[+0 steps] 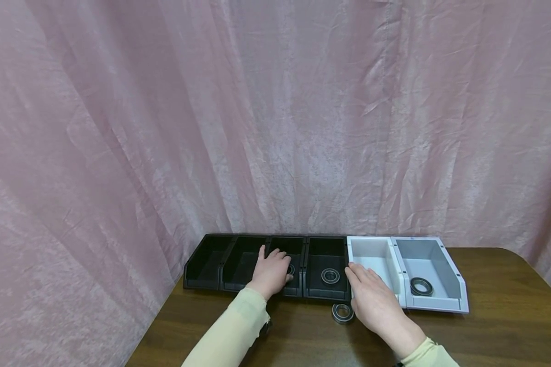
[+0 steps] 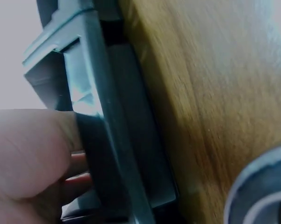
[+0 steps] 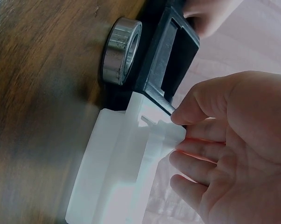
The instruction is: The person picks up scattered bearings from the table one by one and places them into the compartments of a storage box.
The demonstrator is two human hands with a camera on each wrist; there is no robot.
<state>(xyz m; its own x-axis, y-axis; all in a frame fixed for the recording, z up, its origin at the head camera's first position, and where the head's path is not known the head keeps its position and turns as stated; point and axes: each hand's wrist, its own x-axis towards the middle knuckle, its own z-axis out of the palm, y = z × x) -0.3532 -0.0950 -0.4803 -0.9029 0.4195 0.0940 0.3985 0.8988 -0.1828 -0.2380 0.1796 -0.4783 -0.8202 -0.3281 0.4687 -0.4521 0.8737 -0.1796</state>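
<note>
Over the third black bin from the left, my left hand (image 1: 272, 272) reaches in with fingers spread. A ball bearing (image 1: 291, 269) shows beside its thumb and is partly covered by the hand. My right hand (image 1: 376, 300) has its fingers loosely extended over the white bin (image 1: 397, 270). In the right wrist view its thumb (image 3: 198, 100) is right at the rim where the black and white bins meet. Another bearing (image 1: 330, 276) lies flat in the fourth black bin (image 1: 317, 250). On the table, in front of that bin, sits a bearing (image 1: 343, 313).
The row of bins stands along the table's back edge, before a pink curtain (image 1: 275, 127). At its right end, a light grey bin (image 1: 422, 260) contains a bearing (image 1: 421, 286). Two more black bins (image 1: 206, 262) form the left end. Brown tabletop (image 1: 496, 285) extends right of the row.
</note>
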